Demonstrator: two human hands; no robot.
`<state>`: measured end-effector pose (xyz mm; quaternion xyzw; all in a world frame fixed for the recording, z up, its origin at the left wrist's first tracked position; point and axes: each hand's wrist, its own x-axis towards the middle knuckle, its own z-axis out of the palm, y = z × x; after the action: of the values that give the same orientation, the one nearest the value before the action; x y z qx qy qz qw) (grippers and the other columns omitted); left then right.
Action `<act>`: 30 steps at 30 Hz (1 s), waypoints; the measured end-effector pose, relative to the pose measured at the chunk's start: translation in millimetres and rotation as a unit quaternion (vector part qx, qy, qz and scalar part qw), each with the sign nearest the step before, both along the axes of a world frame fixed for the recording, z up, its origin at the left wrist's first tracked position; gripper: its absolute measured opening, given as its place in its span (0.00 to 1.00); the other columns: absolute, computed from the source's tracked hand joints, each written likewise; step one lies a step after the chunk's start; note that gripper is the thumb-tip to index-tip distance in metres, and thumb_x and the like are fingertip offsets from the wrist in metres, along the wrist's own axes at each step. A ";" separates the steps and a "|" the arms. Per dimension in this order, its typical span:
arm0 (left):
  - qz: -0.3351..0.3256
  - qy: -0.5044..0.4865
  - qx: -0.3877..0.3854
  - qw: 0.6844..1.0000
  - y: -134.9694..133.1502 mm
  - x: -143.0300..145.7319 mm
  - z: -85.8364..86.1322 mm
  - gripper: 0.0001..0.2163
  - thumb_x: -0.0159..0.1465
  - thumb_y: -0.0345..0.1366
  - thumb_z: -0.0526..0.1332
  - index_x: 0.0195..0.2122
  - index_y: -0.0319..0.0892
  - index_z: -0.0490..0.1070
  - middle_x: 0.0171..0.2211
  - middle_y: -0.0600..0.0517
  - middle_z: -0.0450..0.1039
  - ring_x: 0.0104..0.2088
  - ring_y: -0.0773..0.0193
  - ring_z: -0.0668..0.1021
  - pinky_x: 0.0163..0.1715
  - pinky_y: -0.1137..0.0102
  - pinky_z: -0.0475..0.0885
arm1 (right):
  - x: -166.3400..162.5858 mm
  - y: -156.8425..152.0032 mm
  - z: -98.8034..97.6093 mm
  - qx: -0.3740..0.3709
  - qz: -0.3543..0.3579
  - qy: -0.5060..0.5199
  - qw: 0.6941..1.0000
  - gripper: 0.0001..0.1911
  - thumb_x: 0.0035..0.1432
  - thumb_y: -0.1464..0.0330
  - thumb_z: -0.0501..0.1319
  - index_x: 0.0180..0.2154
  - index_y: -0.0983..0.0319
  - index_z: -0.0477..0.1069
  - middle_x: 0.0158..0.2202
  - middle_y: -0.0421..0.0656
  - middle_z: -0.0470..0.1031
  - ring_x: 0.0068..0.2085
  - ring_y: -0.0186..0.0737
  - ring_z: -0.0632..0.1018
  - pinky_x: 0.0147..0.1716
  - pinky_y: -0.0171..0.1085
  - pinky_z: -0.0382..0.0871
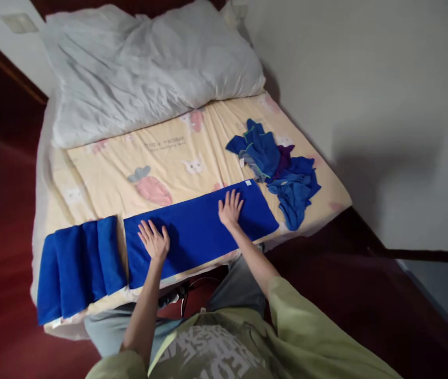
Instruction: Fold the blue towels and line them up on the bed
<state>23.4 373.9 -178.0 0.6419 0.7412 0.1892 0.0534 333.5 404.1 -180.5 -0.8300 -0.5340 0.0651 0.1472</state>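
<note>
A blue towel (196, 226) lies spread out flat as a long rectangle along the front edge of the bed. Near its left end my left hand (154, 241) hovers over or rests on the cloth, fingers spread. Toward the right end my right hand (231, 208) is likewise open on or just above it; whether the palms press down I cannot tell. A small white label (248, 183) shows at the towel's far right corner. Just left of the towel sit several rolled or folded blue towels (82, 263), side by side.
To the right is a crumpled heap of blue cloths (263, 150) with a purple piece (284, 159) among them. A large white pillow (153, 68) spans the head of the bed. Patterned yellow sheet (117, 158) covers the mattress. A wall (366, 95) stands on the right.
</note>
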 end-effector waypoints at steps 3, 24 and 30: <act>-0.072 0.008 0.015 0.997 -43.1 28.1 -10.0 0.33 0.74 0.46 0.46 0.73 0.27 0.52 0.75 0.35 0.44 0.76 0.47 0.45 0.73 0.48 0.42 | -39.0 -37.0 -8.5 0.019 0.088 0.009 0.996 0.35 0.75 0.56 0.42 0.74 0.69 0.50 0.77 0.52 0.42 0.77 0.52 0.42 0.73 0.58 0.34; -0.001 0.073 0.007 0.997 -99.0 -30.1 -12.7 0.31 0.74 0.44 0.44 0.73 0.27 0.53 0.74 0.35 0.48 0.75 0.45 0.52 0.73 0.49 0.47 | 53.8 -88.5 -15.2 0.019 0.018 0.027 0.999 0.36 0.74 0.58 0.44 0.73 0.74 0.50 0.76 0.55 0.46 0.76 0.46 0.48 0.73 0.51 0.37; -0.002 0.066 0.000 0.998 -105.9 -34.9 -9.8 0.30 0.74 0.42 0.46 0.73 0.30 0.54 0.74 0.34 0.47 0.75 0.44 0.52 0.72 0.46 0.47 | 119.2 -105.6 -20.5 -0.003 -0.049 -0.019 0.999 0.35 0.74 0.59 0.42 0.72 0.75 0.50 0.75 0.55 0.48 0.75 0.45 0.50 0.73 0.50 0.38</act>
<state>-11.5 267.9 -187.8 0.6541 0.7422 0.1460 0.0049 452.7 298.5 -201.0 -0.8565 -0.4956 0.0438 0.1377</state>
